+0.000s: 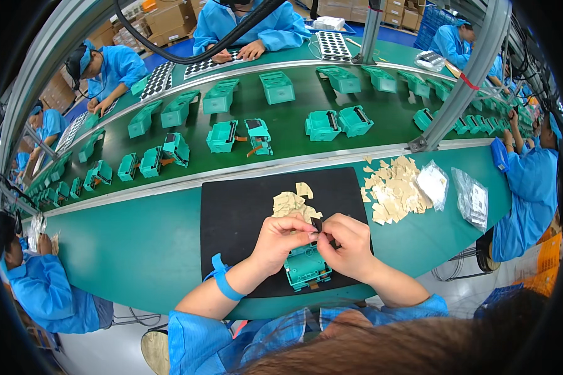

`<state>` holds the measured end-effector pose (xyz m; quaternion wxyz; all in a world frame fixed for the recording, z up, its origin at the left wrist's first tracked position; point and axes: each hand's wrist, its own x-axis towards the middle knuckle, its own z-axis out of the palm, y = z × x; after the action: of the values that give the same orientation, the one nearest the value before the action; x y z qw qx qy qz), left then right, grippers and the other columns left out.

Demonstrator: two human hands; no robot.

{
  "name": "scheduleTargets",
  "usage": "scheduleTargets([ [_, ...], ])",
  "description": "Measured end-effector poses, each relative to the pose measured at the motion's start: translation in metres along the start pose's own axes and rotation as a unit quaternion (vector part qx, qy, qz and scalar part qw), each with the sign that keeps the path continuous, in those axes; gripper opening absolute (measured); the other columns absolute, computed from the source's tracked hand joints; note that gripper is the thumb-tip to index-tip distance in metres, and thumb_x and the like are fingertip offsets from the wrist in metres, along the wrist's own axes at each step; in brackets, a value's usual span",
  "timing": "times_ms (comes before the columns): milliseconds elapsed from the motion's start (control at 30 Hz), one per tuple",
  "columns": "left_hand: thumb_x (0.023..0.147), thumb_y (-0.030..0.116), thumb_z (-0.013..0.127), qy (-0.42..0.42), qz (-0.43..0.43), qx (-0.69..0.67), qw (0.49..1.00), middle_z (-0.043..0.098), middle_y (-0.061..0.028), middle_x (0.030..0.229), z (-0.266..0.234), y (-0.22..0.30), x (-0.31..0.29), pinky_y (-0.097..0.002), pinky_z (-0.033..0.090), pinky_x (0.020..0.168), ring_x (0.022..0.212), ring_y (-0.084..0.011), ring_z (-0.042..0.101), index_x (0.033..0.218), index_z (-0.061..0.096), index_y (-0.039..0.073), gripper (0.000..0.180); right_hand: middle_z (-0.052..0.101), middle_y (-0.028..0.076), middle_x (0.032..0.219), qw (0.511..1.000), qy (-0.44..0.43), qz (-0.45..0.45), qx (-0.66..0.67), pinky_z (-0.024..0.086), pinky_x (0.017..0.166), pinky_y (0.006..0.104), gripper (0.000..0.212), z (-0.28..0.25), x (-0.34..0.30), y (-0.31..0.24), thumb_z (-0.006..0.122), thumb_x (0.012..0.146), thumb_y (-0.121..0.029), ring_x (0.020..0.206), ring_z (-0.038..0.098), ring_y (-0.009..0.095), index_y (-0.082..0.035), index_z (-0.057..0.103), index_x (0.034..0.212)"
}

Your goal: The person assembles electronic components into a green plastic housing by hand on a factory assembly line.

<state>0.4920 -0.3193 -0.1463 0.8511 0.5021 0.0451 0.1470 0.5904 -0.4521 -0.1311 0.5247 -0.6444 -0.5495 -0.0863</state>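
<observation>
My left hand [284,242] and my right hand [349,247] meet over the black mat [231,206], thumbs and fingertips pinched together. Between them is a small dark flat piece [316,224], its exact kind too small to make out. Right below the fingers a teal-green plastic housing [308,269] lies on the mat, partly covered by my hands. A brown ribbon-like strip shows at its near edge. Just beyond my fingertips lies a small heap of tan paper scraps [288,204]. A blue band [221,275] circles my left wrist.
A larger heap of tan scraps [397,187] lies right of the mat, beside clear plastic bags [470,199]. Beyond runs a green conveyor [281,115] with several teal housings and covers. A metal post [460,94] rises at its edge. Co-workers in blue sit around.
</observation>
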Motion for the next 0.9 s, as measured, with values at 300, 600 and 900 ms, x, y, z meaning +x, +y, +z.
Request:
scheduleTargets([
  [300, 0.072, -0.008, 0.065, 0.004, -0.024, -0.017, 1.000, 0.060, -0.0048, 0.076, 0.002, -0.001, 0.002, -0.0238, 0.044, 0.066, 0.071, -0.0112, 0.056, 0.080, 0.068, -0.002, 0.010, 0.056, 0.009, 0.069, 0.997, 0.019, -0.080, -0.005, 0.044, 0.045, 0.0280, 0.015, -0.003, 0.003, 0.007, 0.062, 0.063, 0.008, 0.051, 0.054, 0.019, 0.000, 0.054, 0.073],
  [600, 0.072, -0.007, 0.065, 0.006, -0.017, -0.003, 1.000, 0.060, -0.0055, 0.076, 0.006, -0.004, 0.006, -0.0245, 0.044, 0.067, 0.072, -0.0125, 0.056, 0.080, 0.068, -0.002, 0.011, 0.056, 0.009, 0.068, 0.998, 0.010, -0.067, -0.006, 0.045, 0.046, 0.0290, 0.018, -0.006, -0.001, 0.013, 0.063, 0.062, 0.008, 0.053, 0.055, 0.021, 0.000, 0.055, 0.075],
  [900, 0.073, -0.009, 0.063, 0.001, -0.011, -0.003, 1.000, 0.057, -0.0070, 0.075, 0.008, -0.008, 0.007, -0.0242, 0.043, 0.062, 0.068, -0.0141, 0.054, 0.081, 0.067, 0.000, 0.012, 0.056, 0.007, 0.067, 0.999, 0.017, -0.048, -0.016, 0.046, 0.047, 0.0304, 0.013, -0.005, -0.006, 0.014, 0.064, 0.063, 0.002, 0.055, 0.057, 0.022, -0.002, 0.056, 0.073],
])
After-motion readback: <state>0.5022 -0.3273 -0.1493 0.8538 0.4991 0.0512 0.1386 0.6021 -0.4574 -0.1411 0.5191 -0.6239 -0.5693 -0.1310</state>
